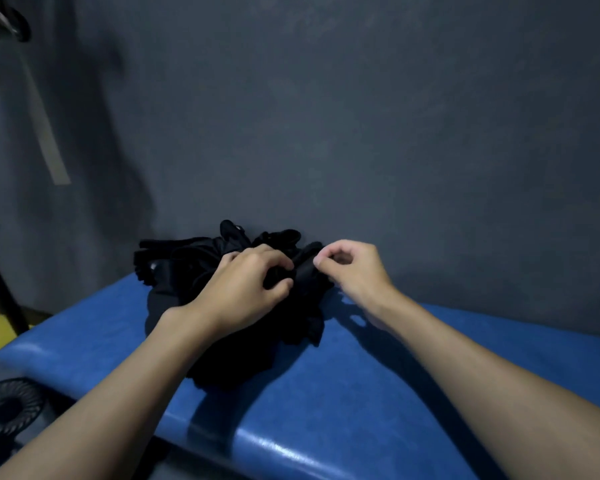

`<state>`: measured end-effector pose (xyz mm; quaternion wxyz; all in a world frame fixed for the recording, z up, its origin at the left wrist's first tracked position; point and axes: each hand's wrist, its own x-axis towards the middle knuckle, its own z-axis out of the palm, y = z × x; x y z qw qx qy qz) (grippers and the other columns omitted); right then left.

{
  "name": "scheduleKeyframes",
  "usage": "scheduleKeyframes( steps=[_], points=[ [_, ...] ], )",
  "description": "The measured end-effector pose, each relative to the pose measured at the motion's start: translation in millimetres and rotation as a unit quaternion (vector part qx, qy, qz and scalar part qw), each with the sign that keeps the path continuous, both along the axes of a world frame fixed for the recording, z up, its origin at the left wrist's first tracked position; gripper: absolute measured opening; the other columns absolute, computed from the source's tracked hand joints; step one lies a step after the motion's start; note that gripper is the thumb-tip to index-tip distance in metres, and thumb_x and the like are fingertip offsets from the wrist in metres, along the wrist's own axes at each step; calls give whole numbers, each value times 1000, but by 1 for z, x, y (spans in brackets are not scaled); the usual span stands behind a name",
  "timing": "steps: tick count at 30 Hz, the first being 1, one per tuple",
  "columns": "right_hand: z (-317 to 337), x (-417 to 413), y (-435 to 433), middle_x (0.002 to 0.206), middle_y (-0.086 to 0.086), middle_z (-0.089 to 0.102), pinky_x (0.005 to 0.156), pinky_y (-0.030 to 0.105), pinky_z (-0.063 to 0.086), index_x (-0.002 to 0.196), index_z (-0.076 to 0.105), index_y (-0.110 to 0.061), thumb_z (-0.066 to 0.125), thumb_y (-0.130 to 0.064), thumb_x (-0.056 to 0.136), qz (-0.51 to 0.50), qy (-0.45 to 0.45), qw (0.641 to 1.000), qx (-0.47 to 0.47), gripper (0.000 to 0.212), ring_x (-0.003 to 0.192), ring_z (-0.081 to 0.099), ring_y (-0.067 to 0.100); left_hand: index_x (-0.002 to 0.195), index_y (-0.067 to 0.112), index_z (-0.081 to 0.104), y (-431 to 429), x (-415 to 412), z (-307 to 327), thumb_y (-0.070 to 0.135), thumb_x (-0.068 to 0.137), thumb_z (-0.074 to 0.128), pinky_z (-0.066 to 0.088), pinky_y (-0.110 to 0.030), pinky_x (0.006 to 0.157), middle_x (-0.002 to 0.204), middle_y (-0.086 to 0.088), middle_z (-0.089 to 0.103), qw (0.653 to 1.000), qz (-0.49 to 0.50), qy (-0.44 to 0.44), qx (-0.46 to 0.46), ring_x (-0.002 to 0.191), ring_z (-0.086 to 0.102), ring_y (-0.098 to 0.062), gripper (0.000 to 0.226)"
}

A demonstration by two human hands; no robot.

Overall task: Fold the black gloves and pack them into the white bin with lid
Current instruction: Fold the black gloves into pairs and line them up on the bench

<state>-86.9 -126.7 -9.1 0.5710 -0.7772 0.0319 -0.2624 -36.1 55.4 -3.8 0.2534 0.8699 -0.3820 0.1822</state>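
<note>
**Both hands in a heap of black gloves**

Nearest, low at the left, a dark round fan (6, 408) sits below the edge of the blue padded bench (326, 393); two bare forearms reach out over that bench; the left hand (246, 285) rests on the heap of black gloves (194, 271), its fingers curled down and closed on a fold of the black fabric; the right hand (352, 268) is just beside it, thumb and forefinger pinched together at the edge of the same fold; the heap lies at the far side of the bench, against the grey wall (361, 116); individual gloves are hard to tell apart in the dim light.
</note>
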Motion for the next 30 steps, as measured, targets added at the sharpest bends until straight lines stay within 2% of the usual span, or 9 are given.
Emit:
scheduleKeyframes(
  steps=[6,9,11,14,18,20,22,25,30],
  points=[
    [27,-23,0,67,3,61,68,36,50,73,63,-12,71,2,83,-9,-66,996,58,18,69,56,19,114,26,66,8,-20,16,30,90,65,42,-40,105,115,12,62,997,0,15,-75,113,57,-11,24],
    [41,-41,-7,68,0,58,59,25,45,73,59,-15,70,3,83,-23,-81,994,63,23,64,52,13,117,24,65,2,-29,22,29,92,64,43,-35,103,116,11,62,996,-21,17,-79,111,58,-10,26],
    [47,-53,-13,69,1,57,59,26,44,75,57,-15,66,6,83,-32,-77,994,68,25,66,51,15,121,24,63,-1,-35,26,32,93,62,43,-32,103,120,10,62,996,-31,25,-78,113,57,-9,29],
    [48,-71,-21,74,5,56,68,36,44,79,56,-14,59,11,84,-35,-69,993,87,26,76,51,21,123,25,60,-11,-40,23,36,94,63,45,-33,106,122,8,64,985,-61,93,-130,117,59,-6,31],
    [43,-97,-26,76,6,55,65,30,49,81,55,-13,53,13,85,-18,-49,995,83,27,72,53,18,127,33,52,-31,-50,10,51,85,65,47,-38,105,125,2,63,969,-93,182,-140,119,59,-7,47],
    [38,-108,-29,75,6,55,64,29,50,83,55,-12,52,14,84,-16,-42,995,88,26,69,53,17,129,28,52,-39,-57,6,43,86,70,50,-32,100,117,1,67,957,-113,219,-154,112,63,-7,49],
    [33,-116,-31,76,7,55,64,32,48,83,55,-12,51,15,84,-15,-34,995,88,27,70,52,19,121,17,60,-43,-64,4,27,88,74,54,-25,88,101,3,74,950,-126,230,-168,95,69,-5,38],
    [26,-127,-34,78,9,53,64,32,47,85,56,-11,50,15,84,-8,-27,996,88,27,73,50,20,89,10,73,-46,-72,5,17,89,73,52,-21,67,78,1,74,958,-127,187,-178,67,65,-2,7],
    [17,-137,-47,83,9,58,64,29,49,97,58,-16,52,12,88,1,-18,995,102,30,74,55,18,79,10,67,-53,-77,9,17,94,65,51,-25,62,75,-4,70,964,-87,140,-210,63,61,-10,16]
  ],
)
